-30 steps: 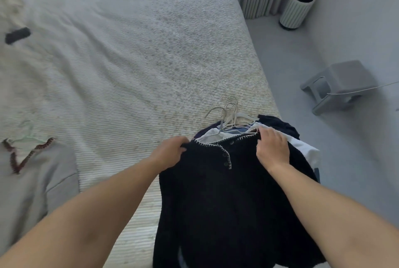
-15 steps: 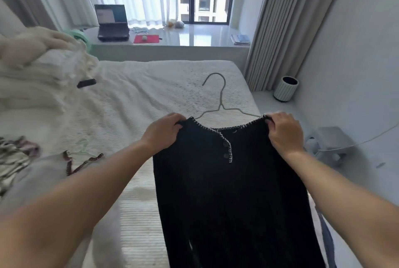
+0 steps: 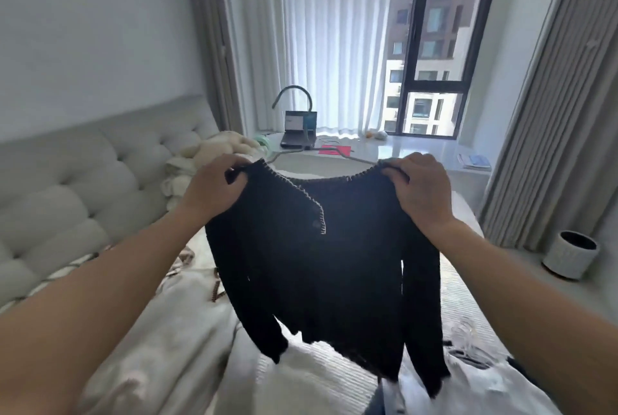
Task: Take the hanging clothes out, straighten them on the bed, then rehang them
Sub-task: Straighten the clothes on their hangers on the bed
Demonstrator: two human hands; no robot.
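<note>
A black knit cardigan [image 3: 321, 267] with pale stitched trim hangs in the air over the bed [image 3: 314, 381], still on a grey wire hanger [image 3: 302, 120] whose hook sticks up above the neckline. My left hand [image 3: 214, 185] grips its left shoulder and my right hand [image 3: 421, 187] grips its right shoulder. The sleeves and hem dangle free above the bedding. A pale garment with dark red trim [image 3: 187, 311] lies on the bed at the left. More clothes on hangers [image 3: 475, 371] lie at the lower right.
A tufted headboard [image 3: 77, 187] runs along the left. Cream bedding and a plush toy [image 3: 207, 153] sit at the bed's head. A window ledge [image 3: 418, 150] holds a laptop [image 3: 297, 128]. A white ribbed bin [image 3: 572, 254] stands on the floor at the right.
Both hands have lifted the black cardigan off the pile at the bed's edge and raised it high in front of me. My view has tilted up toward the window.
</note>
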